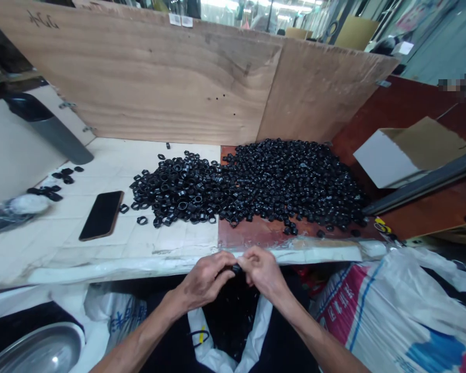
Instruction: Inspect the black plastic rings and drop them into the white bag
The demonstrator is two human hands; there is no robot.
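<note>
My left hand (pixel 206 278) pinches a small black ring (pixel 236 268) between thumb and fingers, just off the table's front edge. My right hand (pixel 263 272) meets it there, its fingers closed at the same ring, which they partly hide. Both hands are above an open white sack (pixel 263 317) between my legs, with many small dark pieces inside. On the table in front, black rings (pixel 178 189) with many-sided rims lie in a heap. To the right they run into a larger heap of smaller-looking black parts (pixel 295 181).
A phone (pixel 101 215) lies left of the heap, near a grey cylinder (pixel 56 132) and a plastic bag (pixel 17 211). Wooden boards (pixel 171 77) wall the back. An open carton (pixel 388 158) stands right. Stuffed woven sacks (pixel 376 311) and a metal basin (pixel 39 349) flank me.
</note>
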